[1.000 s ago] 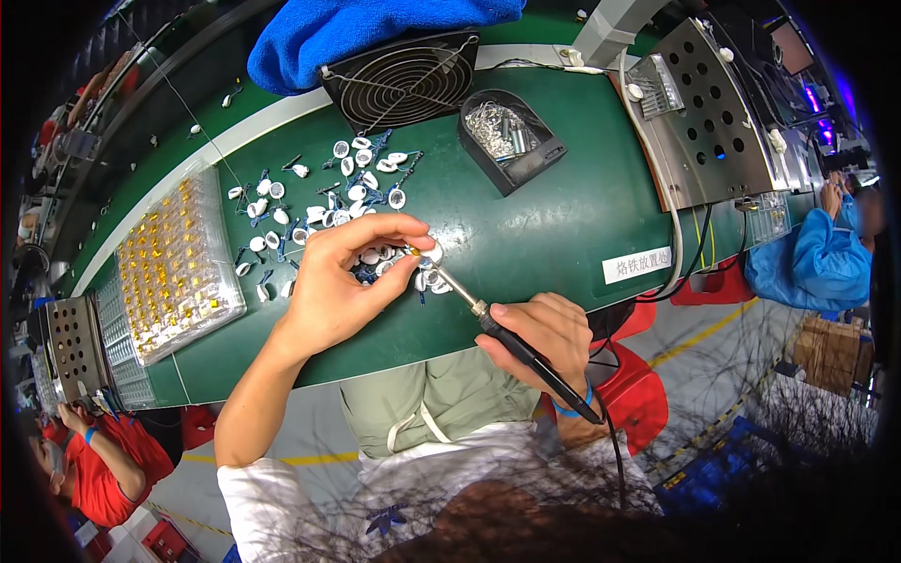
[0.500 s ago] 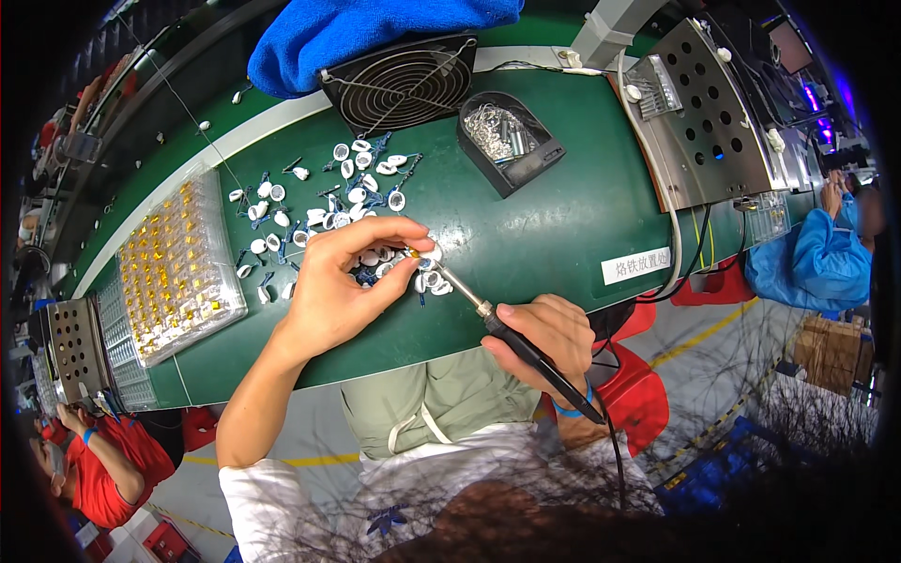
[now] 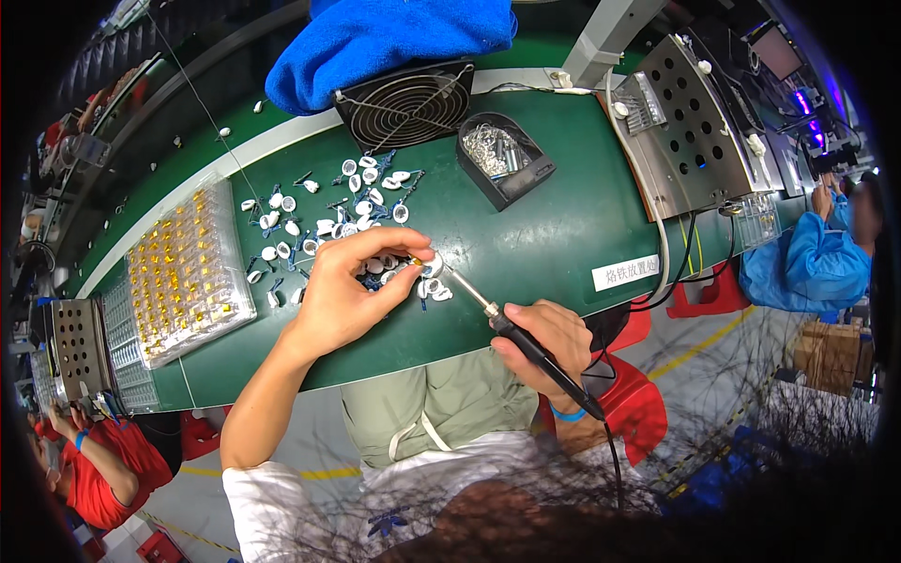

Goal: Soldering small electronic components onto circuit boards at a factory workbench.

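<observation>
My left hand (image 3: 361,281) pinches a small round white part (image 3: 433,266), with a bit of yellow showing at the fingertips, just above the green table. My right hand (image 3: 549,342) is closed around the black handle of a soldering iron (image 3: 531,349). Its metal tip points up and left, right by the white part; whether the two touch is hard to tell. Beyond and beneath my left hand lie several loose white earbud-like pieces (image 3: 364,183) with dark blue wires, some hidden by the fingers.
At left is a clear tray (image 3: 188,272) of yellow-topped parts. A black fan (image 3: 408,108) with a blue towel (image 3: 394,42) stands at the back, beside a dark bin (image 3: 507,164) of metal bits. A perforated metal box (image 3: 690,122) and cables are at right. Co-workers sit at both sides.
The view has shifted slightly, so the table's things appear lower. The iron's tip has drawn back a little from the white part, which shows more fully. Both grips are unchanged.
</observation>
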Tool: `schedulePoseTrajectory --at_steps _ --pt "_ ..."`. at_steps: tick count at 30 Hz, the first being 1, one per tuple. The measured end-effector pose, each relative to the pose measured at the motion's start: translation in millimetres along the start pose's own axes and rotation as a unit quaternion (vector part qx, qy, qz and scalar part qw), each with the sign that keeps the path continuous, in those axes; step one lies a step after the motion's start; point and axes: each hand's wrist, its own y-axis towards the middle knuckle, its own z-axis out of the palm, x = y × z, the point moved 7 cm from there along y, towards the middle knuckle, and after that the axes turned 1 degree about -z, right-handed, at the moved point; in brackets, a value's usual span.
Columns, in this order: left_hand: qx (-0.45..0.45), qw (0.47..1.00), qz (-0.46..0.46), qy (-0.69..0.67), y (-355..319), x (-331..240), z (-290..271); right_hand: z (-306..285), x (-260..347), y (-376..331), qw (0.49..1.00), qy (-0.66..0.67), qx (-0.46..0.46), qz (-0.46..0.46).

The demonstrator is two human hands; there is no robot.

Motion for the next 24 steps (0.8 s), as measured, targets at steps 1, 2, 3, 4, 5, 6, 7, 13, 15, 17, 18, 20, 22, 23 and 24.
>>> schedulePoseTrajectory --at_steps 1,2,3,4,5,6,7,13,15,17,18,20,22,23,24 --pt "0.005 1.0 0.004 0.018 1 -6 -2 -2 0 2 1.0 0.01 0.002 0.018" --pt "0.003 1.0 0.008 0.02 1 -5 -2 -2 1 4 1.0 0.009 0.001 0.014" --pt "0.003 1.0 0.003 0.017 1 -5 -3 -3 0 8 1.0 -0.013 -0.011 0.026" --pt "0.002 1.0 0.0 0.016 1 -5 -5 -4 0 13 0.999 -0.033 -0.024 0.036" --pt "-0.004 0.999 0.029 0.025 1 -9 -5 -7 -3 19 0.997 -0.058 -0.036 0.045" --pt "0.005 0.997 0.048 0.062 0 -10 -6 -7 -11 24 0.995 -0.071 -0.052 0.052" --pt "0.016 0.994 0.063 0.082 2 -20 -5 -9 -12 34 0.991 -0.114 -0.062 0.033" --pt "-0.019 0.982 0.121 0.146 -13 -54 -53 -9 -30 54 0.979 -0.204 -0.008 0.014" --pt "-0.091 0.986 0.054 0.129 -21 -35 -104 -7 -23 46 0.984 -0.173 -0.01 0.028" --pt "-0.136 0.982 0.002 0.131 -15 -19 -160 -1 -16 40 0.995 -0.065 -0.04 0.058" --pt "-0.171 0.972 -0.03 0.157 -9 -8 -190 6 -15 36 0.997 -0.051 -0.033 0.054" --pt "-0.19 0.954 -0.027 0.23 22 4 -225 11 -5 34 0.998 -0.019 -0.05 0.026" --pt "-0.196 0.96 -0.026 0.196 53 28 -252 18 -1 33 0.999 -0.015 -0.05 -0.005" --pt "-0.199 0.963 -0.027 0.181 71 38 -254 20 -3 31 0.999 -0.009 -0.05 -0.003" --pt "-0.206 0.963 -0.029 0.17 82 46 -261 23 -3 31 0.999 0.001 -0.049 -0.004"
